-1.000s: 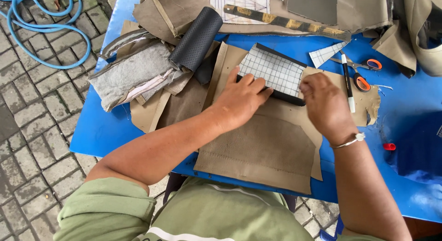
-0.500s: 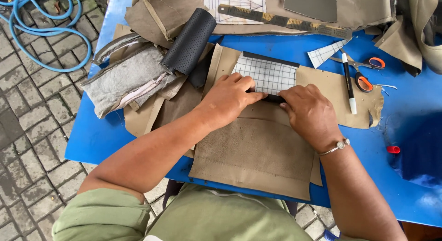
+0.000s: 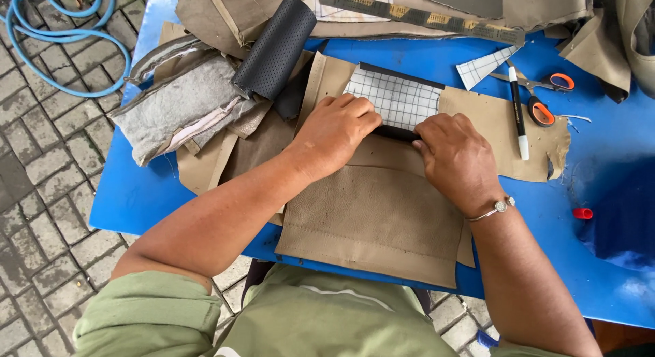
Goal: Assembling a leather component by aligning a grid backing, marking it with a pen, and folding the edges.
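An outdoor leather-craft workshop is showing here: tan leather pieces [image 3: 372, 213] are covering a blue surface [image 3: 136, 200], with scissors [image 3: 539, 97] upper right, above paving stones [image 3: 41, 166].

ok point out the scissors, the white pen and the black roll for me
scissors [image 3: 544, 111], head view, on the lower orange handle loop
white pen [image 3: 520, 128], head view, on the middle of its white barrel
black roll [image 3: 276, 46], head view, on its perforated curved side

Gridded pattern piece [image 3: 399, 101] atop tan leather [image 3: 382, 213]
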